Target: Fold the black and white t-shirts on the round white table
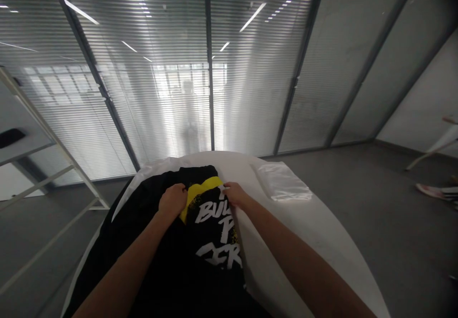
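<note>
A black shirt (pixel 168 270) with white lettering and a yellow band of print is spread over the table. My left hand (pixel 173 199) is closed on its cloth at the left end of the yellow band, fingertips pressed together. At the right end of that band, my right hand (pixel 235 195) pinches the shirt's right edge, beside the lettering. Part of the print is cut off by the folded right edge. The rest of the black cloth reaches out to the left and towards me, partly under my left forearm.
Under the shirt is a rounded white table (pixel 322 241). A flat, folded white plastic bag (pixel 284 182) lies to the right, and crumpled white plastic (pixel 157 166) shows behind the shirt. A white metal frame (pixel 80 174) stands at left; glass partitions with blinds (pixel 246 93) rise beyond the table.
</note>
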`<action>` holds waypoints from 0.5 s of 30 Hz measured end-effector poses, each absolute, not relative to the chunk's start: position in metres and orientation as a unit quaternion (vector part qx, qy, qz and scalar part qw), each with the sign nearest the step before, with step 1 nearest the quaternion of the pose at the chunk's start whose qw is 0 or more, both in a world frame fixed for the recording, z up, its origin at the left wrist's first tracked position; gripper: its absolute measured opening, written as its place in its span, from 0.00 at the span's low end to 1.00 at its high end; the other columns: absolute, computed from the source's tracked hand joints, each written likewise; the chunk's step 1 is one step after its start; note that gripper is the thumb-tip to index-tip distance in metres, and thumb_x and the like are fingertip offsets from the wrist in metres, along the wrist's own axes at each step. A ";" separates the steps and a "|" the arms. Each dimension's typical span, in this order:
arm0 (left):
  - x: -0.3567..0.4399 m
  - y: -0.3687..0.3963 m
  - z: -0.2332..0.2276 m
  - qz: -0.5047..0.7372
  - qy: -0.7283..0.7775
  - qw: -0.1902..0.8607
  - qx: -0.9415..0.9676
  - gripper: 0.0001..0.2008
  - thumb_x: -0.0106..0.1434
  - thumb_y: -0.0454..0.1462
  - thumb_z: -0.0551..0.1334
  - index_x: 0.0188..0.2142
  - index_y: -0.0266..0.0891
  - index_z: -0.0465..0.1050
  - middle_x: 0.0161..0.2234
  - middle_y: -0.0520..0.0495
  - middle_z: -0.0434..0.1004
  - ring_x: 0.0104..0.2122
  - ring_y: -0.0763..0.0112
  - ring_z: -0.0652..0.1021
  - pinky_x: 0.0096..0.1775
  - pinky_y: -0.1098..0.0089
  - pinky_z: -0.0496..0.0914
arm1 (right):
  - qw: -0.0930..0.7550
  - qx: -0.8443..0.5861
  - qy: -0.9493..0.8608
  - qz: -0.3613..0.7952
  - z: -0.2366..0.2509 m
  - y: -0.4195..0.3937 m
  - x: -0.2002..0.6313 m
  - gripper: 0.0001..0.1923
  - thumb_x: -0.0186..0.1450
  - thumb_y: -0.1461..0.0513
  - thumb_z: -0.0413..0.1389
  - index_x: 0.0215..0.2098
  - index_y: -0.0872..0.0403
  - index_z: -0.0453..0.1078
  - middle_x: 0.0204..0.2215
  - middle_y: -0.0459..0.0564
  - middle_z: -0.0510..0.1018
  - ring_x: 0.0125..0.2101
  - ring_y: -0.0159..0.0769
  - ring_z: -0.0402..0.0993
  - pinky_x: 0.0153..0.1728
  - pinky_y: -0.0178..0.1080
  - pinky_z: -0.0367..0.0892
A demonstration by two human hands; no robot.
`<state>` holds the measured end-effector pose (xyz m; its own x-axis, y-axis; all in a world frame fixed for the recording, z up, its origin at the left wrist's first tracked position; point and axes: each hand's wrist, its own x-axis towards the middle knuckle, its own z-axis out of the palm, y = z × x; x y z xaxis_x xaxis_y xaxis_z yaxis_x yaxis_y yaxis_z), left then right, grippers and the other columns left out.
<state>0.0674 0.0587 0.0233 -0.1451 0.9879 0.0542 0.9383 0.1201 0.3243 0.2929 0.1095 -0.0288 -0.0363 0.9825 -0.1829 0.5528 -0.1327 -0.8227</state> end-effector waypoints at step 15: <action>0.136 0.101 0.004 0.197 0.647 0.175 0.716 0.21 0.63 0.37 0.55 0.54 0.34 0.73 0.45 0.39 0.80 0.44 0.63 0.79 0.48 0.69 0.68 | 0.280 -0.698 -0.632 0.188 -0.004 0.166 0.390 0.25 0.64 0.64 0.49 0.59 0.60 0.67 0.51 0.57 0.76 0.51 0.40 0.72 0.51 0.37 0.65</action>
<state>0.1356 0.1009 0.0038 0.0851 0.9948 0.0564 0.8566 -0.1020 0.5058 0.3898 0.1657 -0.0044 0.1304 0.9872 0.0920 0.7764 -0.0440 -0.6287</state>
